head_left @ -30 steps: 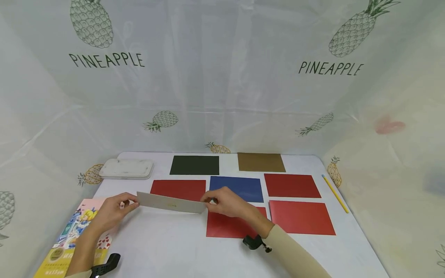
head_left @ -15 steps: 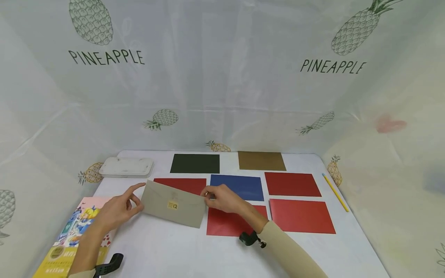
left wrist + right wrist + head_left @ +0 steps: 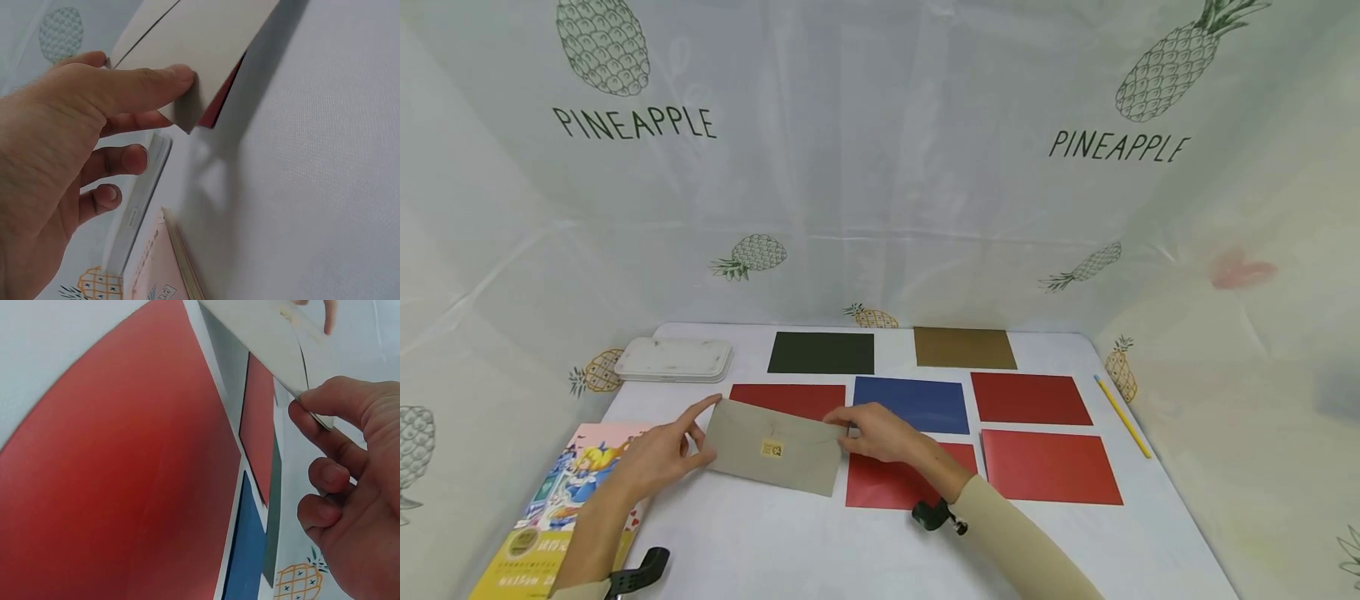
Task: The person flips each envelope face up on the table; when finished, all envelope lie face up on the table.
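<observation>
A grey envelope point(image 3: 775, 446) with a small yellow sticker is held tilted over the table's left-centre. My left hand point(image 3: 658, 458) pinches its left end, thumb on the near face in the left wrist view, the other fingers curled behind or below. At the right end, my right hand point(image 3: 880, 433) grips a corner between thumb and index finger point(image 3: 312, 425). A flap edge runs along the envelope in both wrist views. Behind it lies a red sheet point(image 3: 797, 397), partly covered; another red sheet point(image 3: 887, 487) lies under my right forearm.
Blue point(image 3: 913, 404), dark green point(image 3: 820, 353), brown point(image 3: 964, 347) and two more red rectangles lie across the back and right. A yellow pencil point(image 3: 1123, 417) is near the right edge, a white case point(image 3: 673, 360) back left, a colourful book point(image 3: 527, 554) beneath my left forearm.
The envelope has turned from nearly edge-on to showing its stickered face, its near edge coming down. My left hand has moved slightly right; my right hand has shifted a little left.
</observation>
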The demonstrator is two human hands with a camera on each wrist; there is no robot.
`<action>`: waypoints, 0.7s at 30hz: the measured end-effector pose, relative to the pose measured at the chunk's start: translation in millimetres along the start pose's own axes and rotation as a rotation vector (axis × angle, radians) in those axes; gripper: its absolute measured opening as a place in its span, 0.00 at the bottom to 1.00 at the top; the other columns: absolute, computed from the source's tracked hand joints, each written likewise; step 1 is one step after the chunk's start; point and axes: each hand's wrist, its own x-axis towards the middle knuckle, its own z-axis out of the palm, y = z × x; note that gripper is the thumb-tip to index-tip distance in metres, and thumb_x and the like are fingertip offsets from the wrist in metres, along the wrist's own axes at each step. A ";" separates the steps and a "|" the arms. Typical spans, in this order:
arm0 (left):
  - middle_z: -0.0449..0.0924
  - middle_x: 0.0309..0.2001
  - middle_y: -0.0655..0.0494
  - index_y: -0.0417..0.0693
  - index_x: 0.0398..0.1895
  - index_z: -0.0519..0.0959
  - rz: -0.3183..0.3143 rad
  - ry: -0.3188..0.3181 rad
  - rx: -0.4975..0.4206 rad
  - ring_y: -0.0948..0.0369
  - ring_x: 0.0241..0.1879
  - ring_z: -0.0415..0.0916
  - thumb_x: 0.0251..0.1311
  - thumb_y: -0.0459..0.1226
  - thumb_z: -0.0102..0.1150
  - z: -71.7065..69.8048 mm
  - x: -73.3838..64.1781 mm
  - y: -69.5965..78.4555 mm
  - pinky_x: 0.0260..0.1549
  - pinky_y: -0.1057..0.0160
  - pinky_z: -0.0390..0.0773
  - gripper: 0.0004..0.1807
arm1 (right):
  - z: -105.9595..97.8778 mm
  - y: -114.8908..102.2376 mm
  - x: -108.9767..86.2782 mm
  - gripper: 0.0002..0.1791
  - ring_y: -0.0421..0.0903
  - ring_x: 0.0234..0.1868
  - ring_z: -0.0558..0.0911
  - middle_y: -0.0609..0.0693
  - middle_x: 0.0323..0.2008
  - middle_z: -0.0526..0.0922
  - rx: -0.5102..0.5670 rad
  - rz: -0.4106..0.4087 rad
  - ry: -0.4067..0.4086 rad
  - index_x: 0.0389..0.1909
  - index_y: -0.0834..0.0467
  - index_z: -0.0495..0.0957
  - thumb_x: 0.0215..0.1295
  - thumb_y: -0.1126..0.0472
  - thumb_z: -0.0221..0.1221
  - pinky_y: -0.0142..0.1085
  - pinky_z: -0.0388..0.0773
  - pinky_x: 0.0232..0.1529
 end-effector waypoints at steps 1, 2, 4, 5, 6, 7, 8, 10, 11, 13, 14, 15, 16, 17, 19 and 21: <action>0.74 0.34 0.69 0.71 0.78 0.55 0.000 -0.003 -0.004 0.68 0.21 0.64 0.56 0.48 0.73 0.0 -0.5 -0.2 0.17 0.67 0.62 0.49 | 0.3 -0.2 0.1 0.22 0.33 0.44 0.79 0.37 0.51 0.83 -0.006 0.002 -0.002 0.63 0.46 0.78 0.70 0.59 0.62 0.25 0.77 0.43; 0.74 0.33 0.69 0.70 0.77 0.56 0.001 -0.010 -0.010 0.68 0.21 0.64 0.56 0.48 0.73 0.3 -1.0 -0.5 0.18 0.67 0.63 0.48 | 0.7 -0.4 0.2 0.22 0.33 0.45 0.79 0.37 0.52 0.83 -0.014 0.005 -0.005 0.64 0.46 0.78 0.69 0.59 0.62 0.25 0.77 0.43; 0.74 0.32 0.70 0.66 0.76 0.57 0.008 -0.027 -0.023 0.69 0.22 0.65 0.56 0.50 0.73 0.5 -1.9 -0.9 0.19 0.67 0.64 0.47 | 2.1 -0.8 0.6 0.22 0.33 0.45 0.79 0.37 0.52 0.83 -0.022 0.011 -0.009 0.63 0.46 0.78 0.69 0.58 0.62 0.25 0.77 0.43; 0.74 0.32 0.70 0.65 0.75 0.59 0.004 -0.037 -0.030 0.69 0.23 0.66 0.56 0.50 0.73 0.8 -2.2 -1.0 0.20 0.67 0.65 0.46 | 2.9 -1.0 1.0 0.22 0.33 0.46 0.79 0.37 0.52 0.83 -0.024 0.014 -0.011 0.63 0.46 0.78 0.69 0.58 0.62 0.25 0.77 0.43; 0.75 0.32 0.70 0.64 0.74 0.60 -0.003 -0.045 -0.036 0.69 0.23 0.66 0.56 0.51 0.72 1.3 -2.6 -1.1 0.21 0.67 0.65 0.44 | 4.0 -1.1 1.7 0.22 0.33 0.46 0.80 0.36 0.52 0.83 -0.028 0.018 -0.013 0.63 0.46 0.78 0.69 0.58 0.62 0.25 0.77 0.43; 0.75 0.32 0.70 0.64 0.72 0.62 -0.009 -0.056 -0.039 0.69 0.24 0.67 0.56 0.51 0.72 2.0 -2.6 -1.0 0.21 0.67 0.66 0.42 | 5.4 -0.6 2.1 0.22 0.33 0.46 0.80 0.36 0.52 0.83 -0.035 0.021 -0.014 0.63 0.46 0.78 0.69 0.58 0.62 0.25 0.77 0.43; 0.76 0.32 0.70 0.63 0.70 0.64 -0.019 -0.067 -0.040 0.68 0.24 0.68 0.56 0.52 0.72 2.7 -2.4 -0.8 0.22 0.67 0.67 0.40 | 7.0 0.0 2.6 0.22 0.34 0.45 0.80 0.37 0.52 0.83 -0.041 0.026 -0.015 0.63 0.46 0.78 0.69 0.58 0.62 0.25 0.77 0.43; 0.76 0.32 0.69 0.61 0.66 0.67 -0.034 -0.085 -0.043 0.67 0.25 0.68 0.55 0.52 0.72 4.3 -2.0 -0.1 0.23 0.66 0.67 0.37 | 10.8 1.5 4.1 0.22 0.33 0.44 0.79 0.37 0.51 0.84 -0.062 0.036 -0.021 0.63 0.47 0.78 0.69 0.59 0.62 0.25 0.76 0.42; 0.76 0.32 0.68 0.60 0.64 0.69 -0.047 -0.097 -0.047 0.67 0.25 0.69 0.55 0.52 0.73 5.4 -1.7 0.2 0.24 0.66 0.67 0.35 | 12.7 2.2 4.8 0.22 0.33 0.43 0.79 0.38 0.50 0.84 -0.078 0.042 -0.024 0.63 0.47 0.78 0.69 0.59 0.62 0.25 0.76 0.42; 0.75 0.31 0.68 0.59 0.61 0.71 -0.067 -0.116 -0.054 0.66 0.26 0.69 0.53 0.53 0.74 7.1 -0.9 0.7 0.24 0.65 0.67 0.33 | 16.2 3.4 6.8 0.22 0.32 0.41 0.78 0.38 0.49 0.84 -0.101 0.049 -0.030 0.63 0.47 0.77 0.68 0.59 0.62 0.25 0.76 0.40; 0.75 0.31 0.68 0.58 0.60 0.72 -0.073 -0.125 -0.057 0.66 0.26 0.68 0.53 0.53 0.74 7.9 -0.7 0.9 0.25 0.65 0.66 0.33 | 17.6 3.7 7.5 0.22 0.32 0.40 0.78 0.39 0.48 0.84 -0.114 0.051 -0.031 0.62 0.48 0.77 0.68 0.59 0.62 0.26 0.75 0.39; 0.75 0.31 0.67 0.56 0.59 0.73 -0.075 -0.133 -0.059 0.66 0.26 0.68 0.52 0.53 0.74 8.8 -0.7 0.9 0.25 0.64 0.66 0.33 | 18.8 4.0 8.0 0.22 0.32 0.40 0.78 0.39 0.48 0.84 -0.124 0.052 -0.033 0.62 0.48 0.77 0.67 0.59 0.62 0.25 0.75 0.39; 0.75 0.31 0.67 0.57 0.59 0.73 -0.084 -0.138 -0.060 0.65 0.26 0.68 0.51 0.53 0.75 9.7 -0.5 0.7 0.25 0.64 0.66 0.33 | 19.6 4.0 8.4 0.22 0.32 0.39 0.78 0.39 0.47 0.84 -0.131 0.053 -0.033 0.61 0.48 0.77 0.67 0.58 0.63 0.25 0.75 0.38; 0.74 0.31 0.67 0.57 0.58 0.73 -0.090 -0.141 -0.061 0.65 0.25 0.68 0.51 0.53 0.75 10.6 -0.4 0.4 0.25 0.64 0.66 0.33 | 20.1 4.2 8.6 0.21 0.32 0.39 0.78 0.39 0.47 0.84 -0.139 0.053 -0.032 0.60 0.48 0.78 0.66 0.58 0.64 0.26 0.75 0.38; 0.74 0.30 0.67 0.57 0.57 0.74 -0.084 -0.140 -0.056 0.65 0.24 0.67 0.50 0.53 0.76 11.7 -0.3 -0.1 0.24 0.64 0.65 0.32 | 20.2 4.1 8.4 0.21 0.33 0.40 0.78 0.40 0.46 0.84 -0.151 0.051 -0.025 0.59 0.48 0.78 0.65 0.57 0.65 0.26 0.76 0.39; 0.74 0.29 0.68 0.57 0.56 0.74 -0.079 -0.136 -0.051 0.66 0.23 0.66 0.49 0.53 0.76 12.7 0.1 -0.8 0.24 0.64 0.65 0.32 | 19.7 4.3 8.0 0.21 0.34 0.41 0.78 0.40 0.46 0.84 -0.160 0.049 -0.018 0.58 0.48 0.79 0.64 0.56 0.66 0.26 0.76 0.40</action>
